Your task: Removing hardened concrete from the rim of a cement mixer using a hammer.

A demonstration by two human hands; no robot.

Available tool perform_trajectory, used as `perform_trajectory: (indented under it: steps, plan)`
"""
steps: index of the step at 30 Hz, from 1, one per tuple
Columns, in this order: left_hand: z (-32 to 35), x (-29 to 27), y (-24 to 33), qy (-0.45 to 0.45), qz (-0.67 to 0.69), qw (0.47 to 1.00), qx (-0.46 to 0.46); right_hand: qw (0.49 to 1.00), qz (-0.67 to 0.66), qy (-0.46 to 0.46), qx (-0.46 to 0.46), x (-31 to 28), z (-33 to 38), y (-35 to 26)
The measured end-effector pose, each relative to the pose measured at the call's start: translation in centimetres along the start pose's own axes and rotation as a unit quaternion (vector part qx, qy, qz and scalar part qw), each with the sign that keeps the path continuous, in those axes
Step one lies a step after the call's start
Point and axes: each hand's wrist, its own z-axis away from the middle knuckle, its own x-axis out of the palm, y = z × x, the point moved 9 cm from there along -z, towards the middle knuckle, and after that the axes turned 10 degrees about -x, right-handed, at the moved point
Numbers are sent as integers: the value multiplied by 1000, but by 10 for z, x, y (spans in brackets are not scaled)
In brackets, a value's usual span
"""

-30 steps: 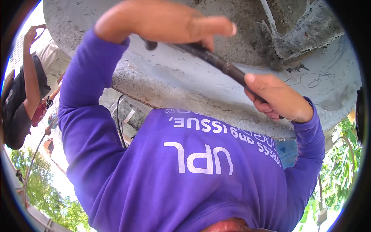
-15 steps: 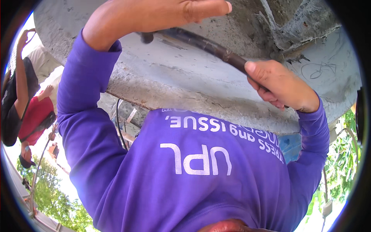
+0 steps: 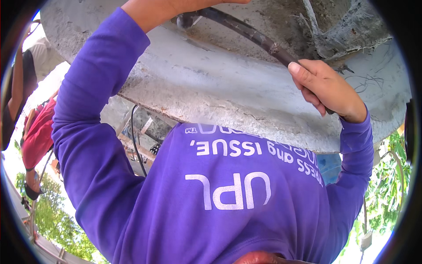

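My right hand (image 3: 323,83) is closed around the dark handle of a hammer-like tool (image 3: 246,33), its thumb lying along the handle. The handle slants up to the left, and a rounded grey head shows at its far end, partly hidden behind my left wrist. At the top edge, my left hand (image 3: 189,4) is mostly cut off by the picture, so its fingers cannot be made out. Under both hands lies a large curved grey concrete form (image 3: 211,75), with a rough rim towards me.
A rough, cement-crusted piece (image 3: 351,33) juts out at the upper right. Thin wire (image 3: 365,81) lies near it. Beyond my left arm stands a person in red (image 3: 39,136), and another in dark clothing (image 3: 22,88). A black cable (image 3: 136,141) hangs beside my left sleeve.
My left hand has moved up, mostly out of the picture. My right hand has shifted slightly up and right with the tool, whose grey head shows more now.
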Motion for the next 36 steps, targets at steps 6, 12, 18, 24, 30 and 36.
perform_trajectory:
  steps: [6, 12, 18, 24, 30, 36]
  plan:
    - [10, -7, 32, 53, 23, 996, 75, 990, 85, 56, -101, 1, -23, 4]
    - [8, 14, 31, -55, 210, 975, -47, 937, 241, 157, -200, -16, -32, -2]
    - [26, 42, 48, -285, 408, 862, -95, 935, 233, 117, -239, 2, -30, -9]
    - [42, 32, 49, -496, 434, 733, -168, 918, 194, 81, -336, 20, -24, -23]
    - [42, -33, 45, -329, 310, 892, -11, 888, 178, 87, -414, 29, -22, -30]
    - [63, 18, 60, -503, 264, 809, 152, 905, 309, 66, -284, 34, -38, -5]
